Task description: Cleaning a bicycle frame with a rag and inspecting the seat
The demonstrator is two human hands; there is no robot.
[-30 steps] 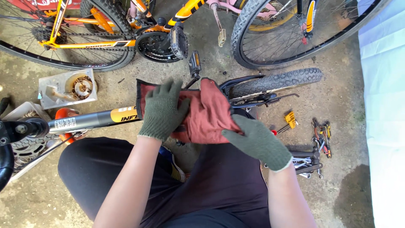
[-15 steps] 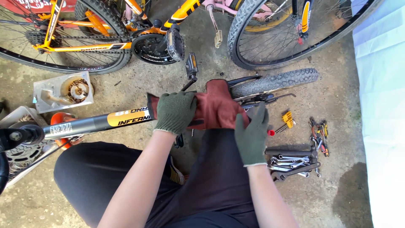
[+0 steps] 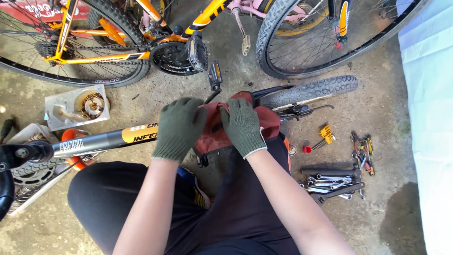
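A stained concrete floor (image 3: 245, 61) of a bicycle workshop fills the view, with orange-framed bicycles standing at the far edge and a pale sheet along one side.

The fingers of both hands are curled down and pressed into a crumpled dark red cloth (image 3: 214, 134), bunching its folds. The left hand (image 3: 179, 127), in a knitted olive-green glove, clamps the cloth's left part with its fingertips bent over the top edge. The right hand (image 3: 243, 125), gloved the same, grips the cloth's middle, thumb tucked towards the other hand; the two hands are almost touching. The cloth lies over the frame of a bicycle laid on its side, just in front of the person's knees.

Left of the cloth, a grey and orange frame tube (image 3: 106, 139) runs away towards the head of the bicycle. Right of the cloth sits a small knobbly black tyre (image 3: 311, 89). Beyond it, a black pedal (image 3: 215, 75) sticks up. Well to the right of the cloth lies a cluster of steel spanners (image 3: 330, 182), with a yellow-handled tool (image 3: 325, 133) and pliers near them. Far left of the cloth rests a white tray holding a rusty round part (image 3: 78, 106).

To rub well here, I judge that firm, even pressure from both hands would help, with the cloth kept folded thick so that nothing sharp beneath catches the gloves.
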